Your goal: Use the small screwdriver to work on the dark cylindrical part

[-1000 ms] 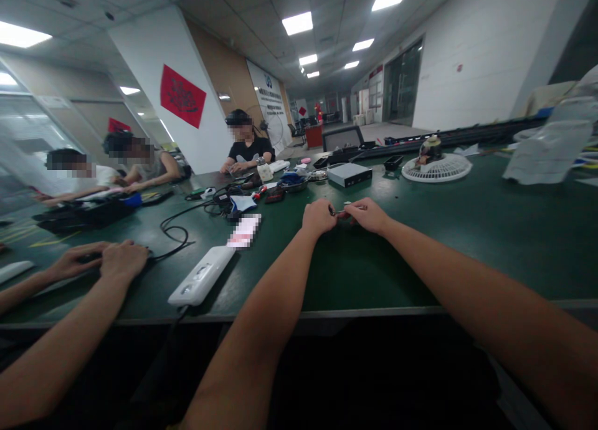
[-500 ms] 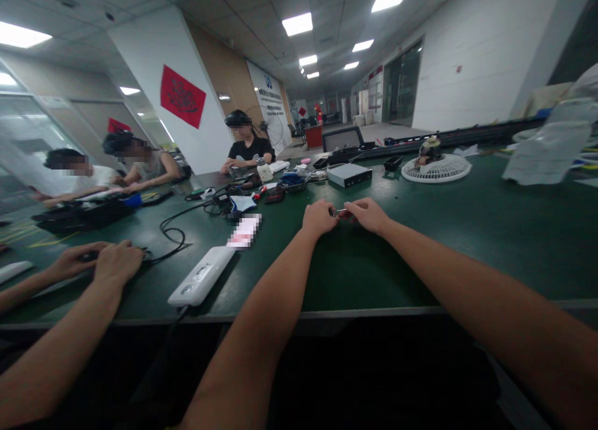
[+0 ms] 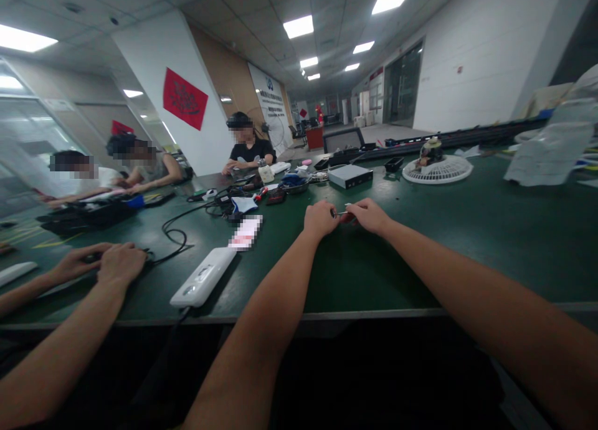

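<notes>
Over the green table (image 3: 374,274), my left hand (image 3: 320,219) is closed around a small dark thing (image 3: 333,212), mostly hidden by the fingers. Close to its right, my right hand (image 3: 367,215) pinches a thin metallic rod (image 3: 343,214) that reaches across to the left hand. What the rod belongs to is too small to tell. Behind the hands lies a grey metal box (image 3: 350,176). A white round fan grille (image 3: 438,169) with a motor on it lies further right.
A white power strip (image 3: 204,277) and a phone (image 3: 245,232) lie to the left. Another person's hands (image 3: 119,262) work at the far left beside a black cable (image 3: 175,237). Tangled cables and small parts (image 3: 228,200) sit further back. Several people sit beyond.
The view has shifted very slightly. Both hands keep nearly the same place and grip.
</notes>
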A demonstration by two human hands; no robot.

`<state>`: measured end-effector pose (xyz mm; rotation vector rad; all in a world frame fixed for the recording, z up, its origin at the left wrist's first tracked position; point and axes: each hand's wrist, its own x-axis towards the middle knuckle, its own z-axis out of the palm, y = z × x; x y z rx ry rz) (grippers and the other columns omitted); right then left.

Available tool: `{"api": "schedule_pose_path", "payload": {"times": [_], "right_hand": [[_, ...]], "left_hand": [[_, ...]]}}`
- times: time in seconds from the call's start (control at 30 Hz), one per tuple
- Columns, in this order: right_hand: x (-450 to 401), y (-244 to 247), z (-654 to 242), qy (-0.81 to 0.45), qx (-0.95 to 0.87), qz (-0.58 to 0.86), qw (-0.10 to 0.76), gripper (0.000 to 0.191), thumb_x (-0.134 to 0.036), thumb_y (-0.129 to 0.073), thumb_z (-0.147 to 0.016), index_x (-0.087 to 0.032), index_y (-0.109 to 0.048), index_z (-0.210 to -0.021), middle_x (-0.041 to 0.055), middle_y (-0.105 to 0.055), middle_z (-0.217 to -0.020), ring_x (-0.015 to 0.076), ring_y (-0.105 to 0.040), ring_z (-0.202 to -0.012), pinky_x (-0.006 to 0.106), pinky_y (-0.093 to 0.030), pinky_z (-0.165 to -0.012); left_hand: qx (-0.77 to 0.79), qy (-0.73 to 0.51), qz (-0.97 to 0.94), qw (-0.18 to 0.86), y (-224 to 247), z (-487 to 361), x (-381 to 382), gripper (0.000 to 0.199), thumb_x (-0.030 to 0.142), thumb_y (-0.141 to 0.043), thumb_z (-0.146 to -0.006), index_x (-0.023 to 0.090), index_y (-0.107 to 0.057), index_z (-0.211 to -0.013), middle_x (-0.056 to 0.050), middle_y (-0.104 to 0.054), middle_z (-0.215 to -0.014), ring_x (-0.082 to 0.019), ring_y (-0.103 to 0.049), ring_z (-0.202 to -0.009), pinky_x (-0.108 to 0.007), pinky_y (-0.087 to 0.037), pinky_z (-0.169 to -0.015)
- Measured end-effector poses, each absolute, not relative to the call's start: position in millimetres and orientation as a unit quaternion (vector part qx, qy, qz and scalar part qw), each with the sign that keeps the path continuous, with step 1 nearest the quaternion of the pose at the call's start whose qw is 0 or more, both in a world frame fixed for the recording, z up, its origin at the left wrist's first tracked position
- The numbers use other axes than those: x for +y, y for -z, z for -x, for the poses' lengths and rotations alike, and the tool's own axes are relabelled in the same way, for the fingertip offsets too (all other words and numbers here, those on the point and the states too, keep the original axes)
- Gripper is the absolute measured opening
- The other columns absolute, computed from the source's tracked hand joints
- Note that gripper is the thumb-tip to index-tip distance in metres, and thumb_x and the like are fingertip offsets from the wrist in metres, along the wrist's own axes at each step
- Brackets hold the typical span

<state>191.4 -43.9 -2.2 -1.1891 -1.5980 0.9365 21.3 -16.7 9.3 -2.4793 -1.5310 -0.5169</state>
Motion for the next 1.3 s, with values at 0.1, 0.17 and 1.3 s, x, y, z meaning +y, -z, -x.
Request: {"api": "schedule_pose_path", "payload": {"times": [0.1, 0.17, 1.3], "right_hand": [[-47.2, 0.5, -190.0, -0.398, -0.648, 0.466, 0.452, 0.036, -0.026, -0.054, -0.089, -0.015, -0.072, -0.060, 0.0108, -0.076, -0.072, 0.0168, -0.065, -0.066, 0.025, -0.048, -0.059], [-49.3, -0.3, -189.2, -0.409, -0.646, 0.454, 0.458, 0.038, -0.027, -0.054, -0.089, -0.016, -0.069, -0.056, 0.0111, -0.075, -0.070, 0.0172, -0.065, -0.065, 0.026, -0.049, -0.060], [-47.0, -0.1, -192.4, -0.461, -0.601, 0.458, 0.465, 0.043, -0.027, -0.055, -0.093, -0.015, -0.065, -0.052, 0.0103, -0.073, -0.063, 0.0151, -0.064, -0.055, 0.024, -0.049, -0.052]], "left_hand": [[-0.517, 0.175, 0.832, 0.099, -8.7, -20.7, -16.7, 0.026, 0.043, -0.059, -0.089, 0.022, -0.075, -0.092, -0.008, -0.068, -0.102, -0.023, -0.063, -0.096, -0.035, -0.047, -0.085], [-0.518, 0.179, 0.829, 0.109, -7.9, -20.3, -16.0, 0.022, 0.038, -0.059, -0.089, 0.022, -0.075, -0.093, -0.008, -0.068, -0.103, -0.023, -0.063, -0.097, -0.035, -0.047, -0.085], [-0.504, 0.152, 0.844, 0.102, -13.3, -22.5, -21.9, 0.021, 0.011, -0.054, -0.084, 0.022, -0.071, -0.092, -0.008, -0.066, -0.107, -0.023, -0.062, -0.102, -0.038, -0.044, -0.092]]}}
